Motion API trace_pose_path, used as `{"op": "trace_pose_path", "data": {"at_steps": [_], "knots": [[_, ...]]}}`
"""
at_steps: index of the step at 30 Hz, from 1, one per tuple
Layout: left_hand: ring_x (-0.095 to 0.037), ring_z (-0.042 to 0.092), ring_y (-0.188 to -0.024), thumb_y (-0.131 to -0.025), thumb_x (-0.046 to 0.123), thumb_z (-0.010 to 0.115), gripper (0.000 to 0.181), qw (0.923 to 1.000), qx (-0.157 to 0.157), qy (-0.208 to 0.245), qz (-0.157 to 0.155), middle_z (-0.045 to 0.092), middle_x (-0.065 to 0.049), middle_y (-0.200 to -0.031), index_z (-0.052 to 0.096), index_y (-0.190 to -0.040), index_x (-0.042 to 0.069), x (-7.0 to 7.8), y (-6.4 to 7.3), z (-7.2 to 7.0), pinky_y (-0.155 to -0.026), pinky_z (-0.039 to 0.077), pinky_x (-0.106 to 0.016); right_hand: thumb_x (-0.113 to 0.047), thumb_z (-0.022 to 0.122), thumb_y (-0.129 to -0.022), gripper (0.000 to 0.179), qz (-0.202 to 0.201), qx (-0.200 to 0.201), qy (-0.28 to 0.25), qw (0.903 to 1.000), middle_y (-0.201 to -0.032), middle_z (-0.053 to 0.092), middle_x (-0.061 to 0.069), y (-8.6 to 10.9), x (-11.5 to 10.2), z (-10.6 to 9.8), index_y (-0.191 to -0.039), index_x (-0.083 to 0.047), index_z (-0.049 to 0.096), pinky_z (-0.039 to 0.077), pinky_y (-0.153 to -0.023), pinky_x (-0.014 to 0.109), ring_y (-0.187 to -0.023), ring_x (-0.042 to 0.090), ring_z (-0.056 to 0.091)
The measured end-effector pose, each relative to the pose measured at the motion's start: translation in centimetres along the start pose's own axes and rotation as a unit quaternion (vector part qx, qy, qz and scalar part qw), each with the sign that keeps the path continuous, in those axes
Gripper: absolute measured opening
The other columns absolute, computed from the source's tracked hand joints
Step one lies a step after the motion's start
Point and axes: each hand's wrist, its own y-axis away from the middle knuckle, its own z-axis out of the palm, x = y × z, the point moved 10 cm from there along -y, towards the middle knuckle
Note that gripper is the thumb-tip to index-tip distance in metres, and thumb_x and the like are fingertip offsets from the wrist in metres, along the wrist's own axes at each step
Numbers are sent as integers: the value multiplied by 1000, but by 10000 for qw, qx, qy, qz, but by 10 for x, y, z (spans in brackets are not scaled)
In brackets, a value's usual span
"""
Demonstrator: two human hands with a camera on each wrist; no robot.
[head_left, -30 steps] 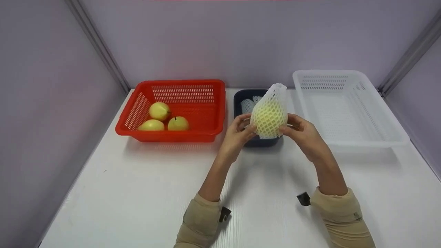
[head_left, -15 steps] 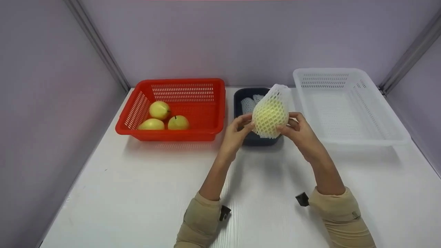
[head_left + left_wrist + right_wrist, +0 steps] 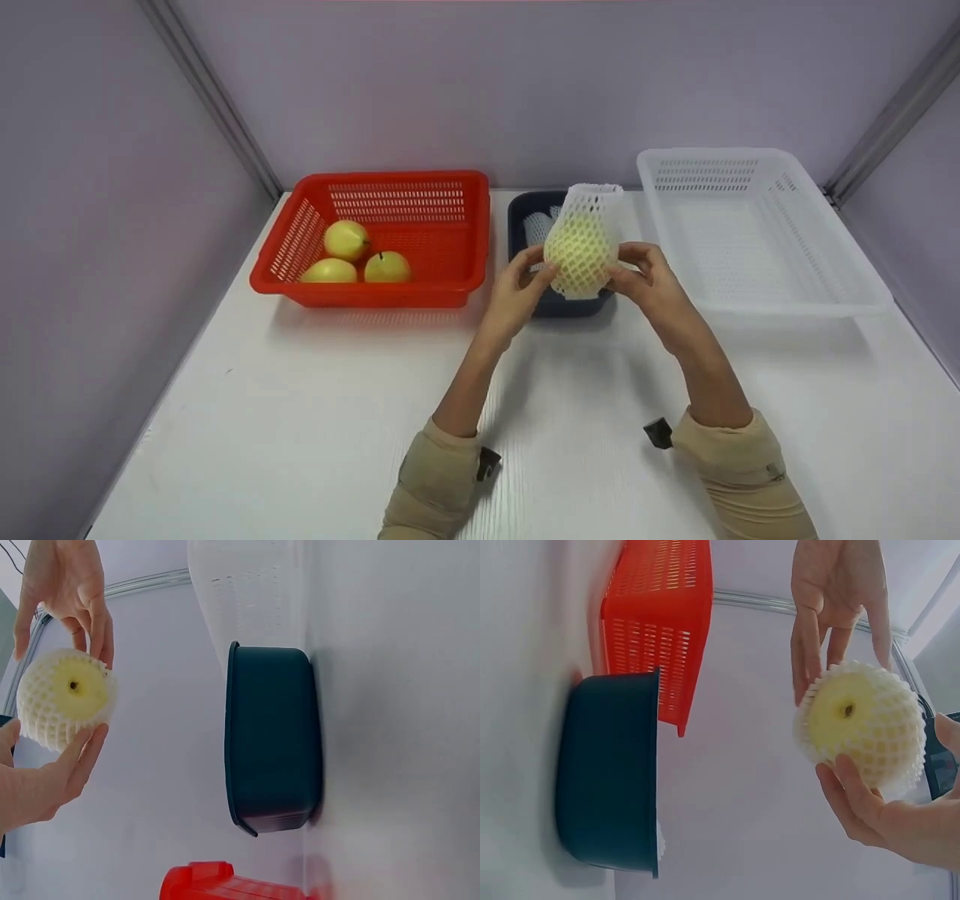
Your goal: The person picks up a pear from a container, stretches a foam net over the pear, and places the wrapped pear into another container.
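Between my two hands is a yellow pear [image 3: 579, 255] inside a white foam net sleeve [image 3: 592, 201], raised over the dark blue bin. My left hand [image 3: 514, 294] grips its left side with thumb and fingers. On the other side my right hand [image 3: 651, 283] grips it the same way. The sleeve's loose top stands up above the fruit. From beneath, both wrist views show the pear's bare bottom [image 3: 81, 688] through the sleeve's open lower end. More foam net sleeves [image 3: 537, 228] lie in the dark blue bin [image 3: 527, 202], partly hidden by the pear and hands.
At the left stands a red basket [image 3: 442, 288] with three bare yellow pears [image 3: 347, 240] in it. A white basket [image 3: 795, 307] stands at the right. Grey partition walls [image 3: 480, 90] enclose the white table [image 3: 315, 420] at the back and sides.
The sleeved pear has turned more upright, its sleeve top swinging left from a rightward lean, and has shifted slightly left. Both hands keep their grip; the baskets stay put.
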Motion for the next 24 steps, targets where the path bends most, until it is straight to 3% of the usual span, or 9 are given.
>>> {"op": "trace_pose_path", "data": {"at_steps": [4, 8, 14, 18, 21, 24], "knots": [[-19, 54, -108, -89, 20, 61, 53, 9996, -164, -72, -222, 51, -12, -123, 41, -134, 0, -6, -2, 4, -88, 45, -30, -22, 50, -95, 48, -182, -151, 39, 9997, -130, 33, 15, 3, -5, 1, -128, 5, 27, 36, -97, 40, -113, 26, 46], [-18, 55, -103, -88, 21, 63, 55, 9987, -339, -286, -242, 54, -10, -116, 41, -133, 0, -9, -4, 7, -85, 46, -28, -22, 50, -96, 47, -136, -267, 167, 9994, -132, 31, 15, 5, -6, 3, -128, 5, 31, 36, -97, 42, -112, 26, 47], [-17, 57, -93, -82, 16, 69, 51, 9969, -658, -367, -224, 59, -7, -104, 47, -124, 0, -13, -4, 12, -82, 48, -28, -20, 52, -95, 43, -128, -387, 410, 9983, -130, 36, 14, 7, -6, 4, -126, 5, 37, 43, -91, 36, -109, 24, 50], [-17, 56, -94, -79, 17, 73, 58, 9961, -662, -359, -450, 58, -7, -106, 45, -127, 0, -16, -4, 11, -82, 47, -28, -17, 51, -95, 40, -251, -471, 582, 9969, -129, 36, 15, 8, -9, 6, -126, 5, 37, 46, -86, 35, -105, 24, 52], [-18, 53, -103, -79, 18, 72, 69, 9955, -580, -197, -728, 54, -8, -117, 37, -135, 2, -19, -3, 7, -88, 44, -29, -18, 51, -95, 41, -302, -424, 595, 9969, -128, 37, 14, 8, -11, 4, -126, 4, 37, 47, -83, 36, -104, 24, 52], [-19, 48, -112, -81, 20, 69, 74, 9925, -569, 337, -1031, 47, -10, -127, 27, -140, 3, -20, 0, 5, -96, 38, -30, -17, 52, -95, 39, -330, -235, 375, 9985, -123, 41, 14, 8, -12, 0, -127, 2, 37, 48, -78, 38, -99, 25, 53]]}}
